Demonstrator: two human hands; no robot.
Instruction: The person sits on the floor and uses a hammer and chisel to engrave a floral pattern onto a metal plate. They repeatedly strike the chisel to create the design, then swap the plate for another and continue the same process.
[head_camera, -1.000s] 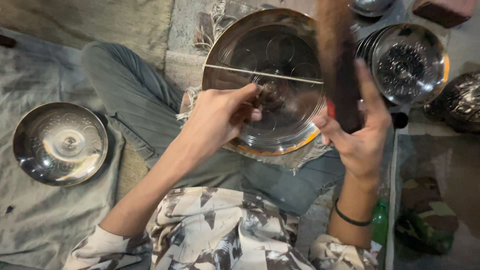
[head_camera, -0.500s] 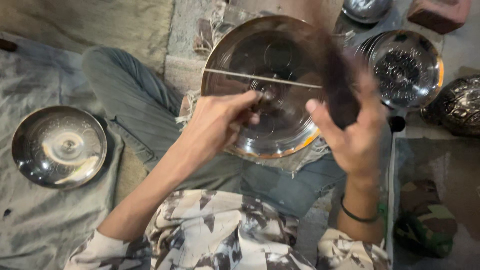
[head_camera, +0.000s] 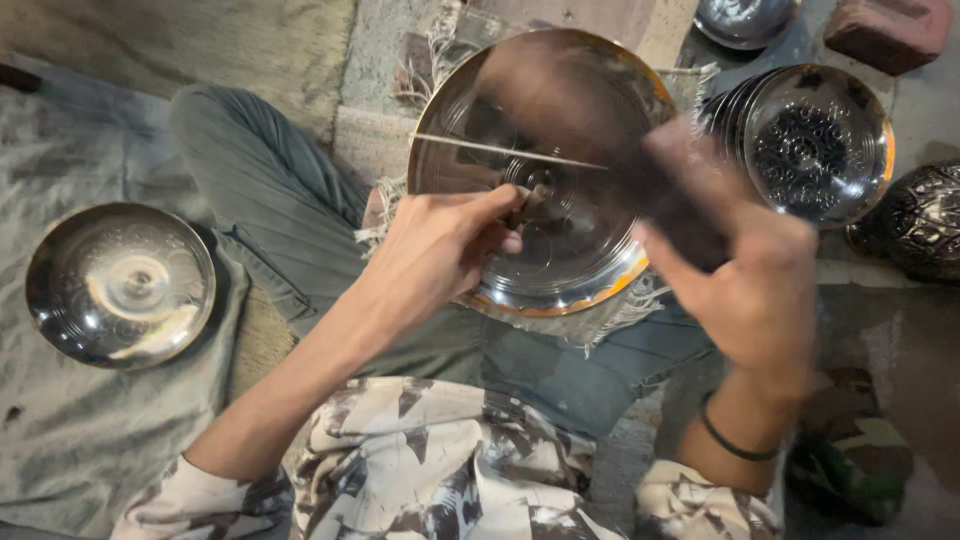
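A large shiny metal bowl (head_camera: 560, 140) rests in front of my crossed legs on a fringed cloth. My left hand (head_camera: 440, 250) pinches a small dark punch tool (head_camera: 525, 200) held against the bowl's inner centre. My right hand (head_camera: 750, 290) grips a dark wooden mallet (head_camera: 640, 170), which is blurred by motion and slants across the bowl just above the punch. A thin straight line crosses the bowl's upper half.
A smaller finished metal bowl (head_camera: 120, 285) lies on the grey cloth (head_camera: 60, 440) at left. A stack of patterned bowls (head_camera: 810, 140) stands at upper right, with a dark embossed vessel (head_camera: 920, 220) beside it, a brick (head_camera: 885, 30) and another bowl (head_camera: 740, 18) beyond.
My right hand has swung the mallet down from upright to slanting across the bowl toward the punch. The left hand keeps the punch at the bowl's centre.
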